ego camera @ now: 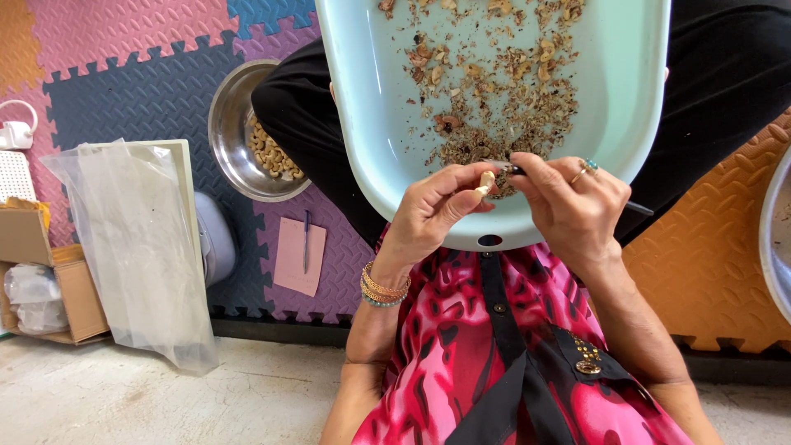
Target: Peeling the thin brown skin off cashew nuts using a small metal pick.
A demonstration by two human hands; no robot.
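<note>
Cashew (486,182) sits pinched in the left hand (435,206) over the tray (362,124). The right hand (568,202) grips a thin tool (638,208) touching it.

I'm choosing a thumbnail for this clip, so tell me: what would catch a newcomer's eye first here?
Centre frame, the left hand pinches a pale nut kernel while the right hand works a thin dark tool against it. Behind them a pale blue tray is littered with brown husk scraps. To the left, a steel bowl holds peeled kernels.

You've got the tray (634,99) on your lap, shells (494,91) in it, bowl (227,124) left, plastic bag (140,247) further left.
</note>
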